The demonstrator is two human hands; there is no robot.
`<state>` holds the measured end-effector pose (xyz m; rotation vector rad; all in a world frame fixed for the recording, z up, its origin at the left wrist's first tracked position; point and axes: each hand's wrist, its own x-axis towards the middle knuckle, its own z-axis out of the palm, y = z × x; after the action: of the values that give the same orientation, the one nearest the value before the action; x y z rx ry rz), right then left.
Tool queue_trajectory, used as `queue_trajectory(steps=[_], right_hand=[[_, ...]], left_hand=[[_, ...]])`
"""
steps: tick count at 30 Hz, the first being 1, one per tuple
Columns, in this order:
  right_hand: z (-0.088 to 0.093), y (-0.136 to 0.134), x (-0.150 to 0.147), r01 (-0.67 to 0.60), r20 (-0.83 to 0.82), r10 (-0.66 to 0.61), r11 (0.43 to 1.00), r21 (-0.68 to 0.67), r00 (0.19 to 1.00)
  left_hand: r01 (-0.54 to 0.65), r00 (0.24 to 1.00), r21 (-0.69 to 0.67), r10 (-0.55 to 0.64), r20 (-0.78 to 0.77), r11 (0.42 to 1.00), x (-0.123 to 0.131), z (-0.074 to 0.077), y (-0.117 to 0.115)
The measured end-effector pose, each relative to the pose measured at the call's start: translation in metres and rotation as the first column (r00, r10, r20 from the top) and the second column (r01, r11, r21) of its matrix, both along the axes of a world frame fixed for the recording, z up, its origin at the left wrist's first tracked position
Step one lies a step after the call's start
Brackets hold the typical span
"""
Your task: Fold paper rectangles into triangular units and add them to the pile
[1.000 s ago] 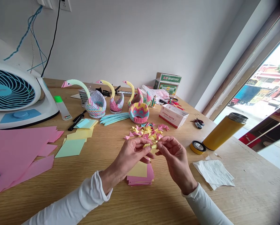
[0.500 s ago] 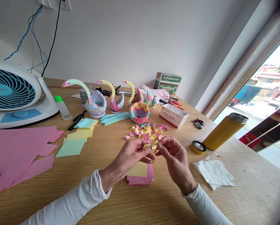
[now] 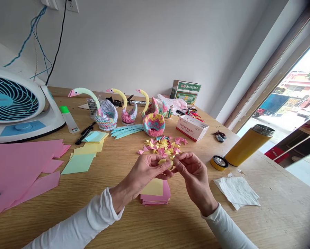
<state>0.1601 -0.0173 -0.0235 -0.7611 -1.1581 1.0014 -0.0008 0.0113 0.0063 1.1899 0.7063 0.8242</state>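
Note:
A small folded piece of yellow paper (image 3: 162,161) is pinched between my two hands. My left hand (image 3: 148,169) grips its left part with thumb and fingers, which hide much of it. At its right end, the thumb and forefinger of my right hand (image 3: 192,174) close on the paper. Just beyond my fingertips lies a loose pile of pink, yellow and blue folded paper triangles (image 3: 167,147). Below my hands sits a stack of pink and yellow paper slips (image 3: 155,190), yellow on top. Behind the pile stands a half-round woven-looking paper piece (image 3: 154,125).
Several paper swans (image 3: 106,116) stand at the back. Pink sheets (image 3: 19,169) and a fan (image 3: 14,100) occupy the left, with green and yellow notes (image 3: 78,163) beside them. To the right are a sticky note box (image 3: 192,128), a yellow flask (image 3: 248,145), its lid (image 3: 219,162) and a tissue (image 3: 236,192).
My fingertips have drawn slightly closer together, and less of the yellow paper shows between them. Everything on the table stays where it was.

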Motion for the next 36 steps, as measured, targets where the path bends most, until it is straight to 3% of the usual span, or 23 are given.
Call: queue_trajectory(steps=[9, 22, 27, 36], right_hand=[[-0.0014, -0.0009, -0.0013, 0.013, -0.035, -0.012, 1.000, 0.020, 0.999], [0.0003, -0.0018, 0.0008, 0.009, -0.031, -0.008, 0.999, 0.030, 0.999], [0.0007, -0.0025, -0.0014, 0.019, -0.009, -0.019, 0.999, 0.029, 1.000], [-0.0006, -0.0011, -0.0015, 0.045, -0.024, -0.044, 0.999, 0.020, 0.999]], left_hand=[[-0.007, 1.000, 0.199, 0.012, -0.023, 0.980, 0.0022, -0.0055, -0.0011], [0.042, 0.999, 0.071, -0.042, 0.000, 0.997, 0.0005, 0.0005, -0.0014], [-0.007, 1.000, 0.120, 0.005, 0.019, 0.993, 0.0005, -0.0044, -0.0009], [0.014, 0.999, 0.217, -0.002, -0.055, 0.976, 0.0015, -0.0029, -0.0017]])
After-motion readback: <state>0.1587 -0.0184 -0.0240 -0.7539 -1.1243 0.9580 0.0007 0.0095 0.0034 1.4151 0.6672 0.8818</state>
